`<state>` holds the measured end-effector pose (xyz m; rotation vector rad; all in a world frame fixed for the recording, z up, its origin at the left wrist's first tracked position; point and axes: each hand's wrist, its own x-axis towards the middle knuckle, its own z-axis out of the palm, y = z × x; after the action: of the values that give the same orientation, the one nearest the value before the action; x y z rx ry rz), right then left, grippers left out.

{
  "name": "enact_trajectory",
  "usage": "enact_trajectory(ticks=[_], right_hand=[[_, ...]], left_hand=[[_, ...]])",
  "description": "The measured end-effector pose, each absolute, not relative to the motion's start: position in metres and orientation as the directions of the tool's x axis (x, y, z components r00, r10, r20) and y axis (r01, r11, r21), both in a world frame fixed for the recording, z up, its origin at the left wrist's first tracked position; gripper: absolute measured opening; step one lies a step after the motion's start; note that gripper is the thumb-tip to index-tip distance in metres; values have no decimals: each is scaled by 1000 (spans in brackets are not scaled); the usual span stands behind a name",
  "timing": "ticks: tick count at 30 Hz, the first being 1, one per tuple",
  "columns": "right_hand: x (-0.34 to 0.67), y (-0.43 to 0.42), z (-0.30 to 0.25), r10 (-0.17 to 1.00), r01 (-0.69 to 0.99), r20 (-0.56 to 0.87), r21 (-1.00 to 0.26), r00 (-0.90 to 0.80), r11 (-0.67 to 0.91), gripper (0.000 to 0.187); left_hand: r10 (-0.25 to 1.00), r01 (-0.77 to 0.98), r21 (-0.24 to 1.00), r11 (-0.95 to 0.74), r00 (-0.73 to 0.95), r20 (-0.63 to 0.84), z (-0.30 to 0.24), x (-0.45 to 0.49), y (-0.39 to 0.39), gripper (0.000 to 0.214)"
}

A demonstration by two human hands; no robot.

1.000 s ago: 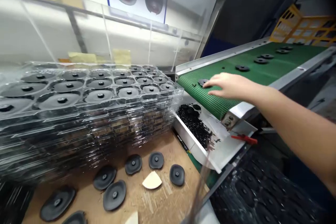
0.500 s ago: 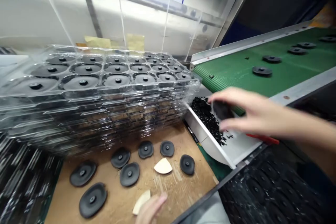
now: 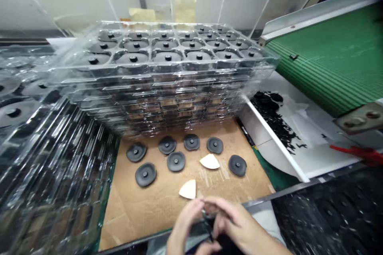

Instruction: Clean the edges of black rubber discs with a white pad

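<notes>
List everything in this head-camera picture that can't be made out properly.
- Small dark part held between the left hand and right hand: covered by the fingers and blurred, so its shape is unclear.
- Both hands: wrists cut off by the bottom edge.
- Lower trays of the clear plastic tray stack: contents lost in reflections.
- Green ribbed conveyor belt: cut off by the right edge.
- Red-handled tool: blurred, its working end is indistinct.

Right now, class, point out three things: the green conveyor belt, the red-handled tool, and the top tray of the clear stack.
green conveyor belt (image 3: 335, 67), head view, middle of its ribbed surface
red-handled tool (image 3: 356, 152), head view, on its red handle
top tray (image 3: 89, 69), head view, its front left rim
</notes>
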<state>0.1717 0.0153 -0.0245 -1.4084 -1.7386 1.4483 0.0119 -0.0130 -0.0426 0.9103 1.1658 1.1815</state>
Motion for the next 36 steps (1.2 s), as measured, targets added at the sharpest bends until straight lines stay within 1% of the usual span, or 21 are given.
enact_trajectory(ticks=[1, 2, 4, 6, 8, 11, 13, 16, 17, 19, 20, 21, 23, 24, 25, 28, 30, 32, 33, 35, 36], right_hand=[[168, 21, -31, 919, 495, -216, -869, -331, -26, 46], [163, 27, -39, 934, 559, -190, -829, -301, 11, 41], [152, 37, -58, 944, 605, -146, -794, -295, 66, 39], [139, 40, -75, 930, 603, -85, -781, -359, 161, 34], [130, 38, -85, 895, 562, -18, -784, -445, 264, 25], [127, 40, -80, 848, 501, 53, -787, -527, 361, 21], [129, 46, -61, 851, 490, 71, -791, -520, 365, 19], [127, 54, -17, 893, 485, 93, -813, -440, 323, 22], [124, 53, -3, 900, 467, 124, -821, -417, 329, 23], [118, 47, 21, 872, 397, 291, -801, -395, 447, 25], [115, 42, 30, 853, 374, 323, -793, -409, 480, 25], [114, 38, 35, 834, 350, 316, -797, -452, 491, 24], [113, 33, 41, 798, 329, 213, -829, -564, 453, 23], [113, 33, 41, 783, 335, 168, -836, -598, 435, 22], [114, 34, 41, 787, 354, 163, -826, -595, 439, 21], [116, 37, 38, 820, 417, 322, -738, -473, 530, 25], [124, 35, 38, 787, 354, 368, -741, -496, 570, 25], [138, 28, 39, 752, 286, 299, -792, -587, 539, 23], [146, 25, 40, 760, 302, 244, -812, -603, 500, 22], [160, 21, 43, 818, 416, 158, -798, -552, 435, 21], [164, 22, 44, 848, 485, 155, -762, -507, 429, 21]], left_hand=[[950, -305, 910, 282, -46, -310, -43, 3, -11, 54], [912, -428, 836, 344, -59, -406, -42, -6, -9, 59], [850, -609, 684, 402, -30, -526, -39, -22, -6, 62], [823, -702, 593, 394, -17, -568, -35, -34, -6, 62], [813, -758, 537, 370, -16, -582, -33, -42, -9, 61], [813, -808, 475, 349, 9, -582, -32, -45, -14, 60], [819, -812, 463, 356, 32, -574, -30, -41, -14, 60], [829, -784, 491, 380, 52, -557, -26, -31, -10, 65], [829, -767, 505, 395, 61, -556, -24, -28, -9, 66], [821, -735, 516, 440, 97, -563, -22, -22, -7, 64], [815, -722, 518, 460, 112, -568, -21, -20, -6, 61], [811, -711, 520, 473, 120, -573, -20, -18, -6, 58], [806, -697, 537, 475, 100, -584, -19, -16, -6, 57], [803, -689, 546, 477, 89, -589, -19, -15, -6, 57], [798, -680, 550, 486, 89, -596, -18, -14, -6, 53], [793, -663, 539, 520, 139, -593, -12, -8, -3, 42], [793, -666, 528, 527, 161, -588, -7, -5, -2, 44], [788, -679, 506, 533, 179, -590, -4, -4, 0, 50], [788, -688, 491, 535, 195, -584, -3, -3, 0, 52], [792, -701, 469, 538, 229, -566, -1, 0, 2, 53], [790, -697, 468, 543, 237, -565, 0, 3, 3, 53]])
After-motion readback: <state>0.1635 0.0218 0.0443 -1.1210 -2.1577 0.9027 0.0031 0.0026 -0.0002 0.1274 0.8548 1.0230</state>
